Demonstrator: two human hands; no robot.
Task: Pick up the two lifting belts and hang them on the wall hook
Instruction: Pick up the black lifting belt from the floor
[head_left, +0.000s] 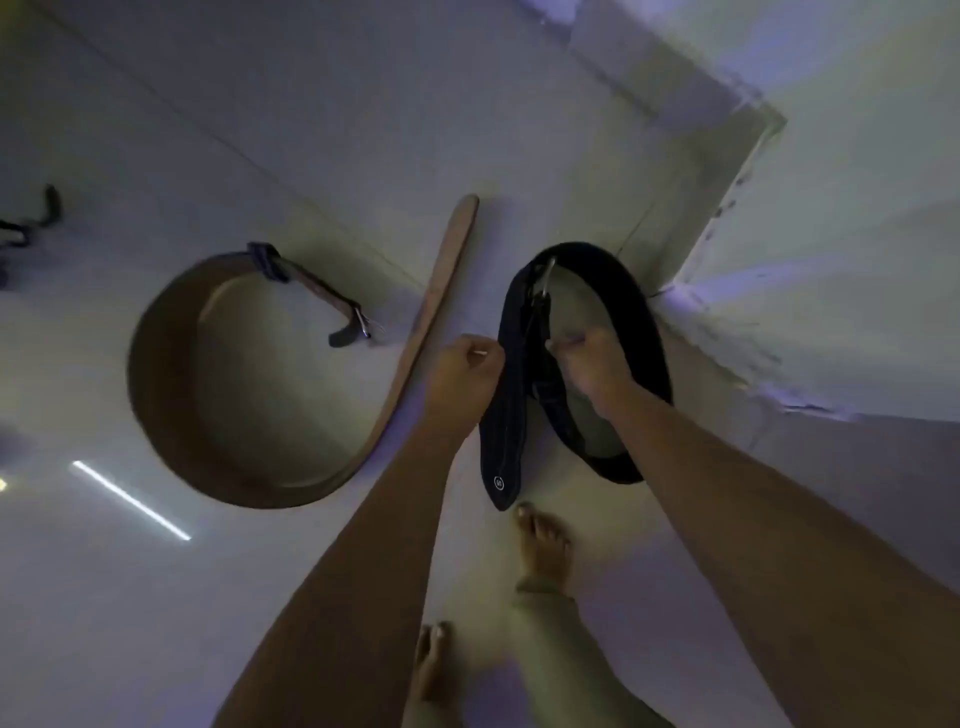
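A black fabric lifting belt (636, 322) lies curled on the pale floor near a wall corner, its metal buckle (545, 278) at the far side. My left hand (465, 366) pinches the belt's loose strap end, which trails toward me. My right hand (589, 364) grips the belt inside the loop. A brown leather lifting belt (171, 395) stands on edge to the left, coiled in an open curl, its long tail running up beside my left hand. No wall hook is visible.
The white wall base (737, 332) and its corner stand just right of the black belt. My bare feet (540, 545) are close below it. A dark object (31, 228) lies at the far left edge. A bright light reflection (130, 499) streaks the floor.
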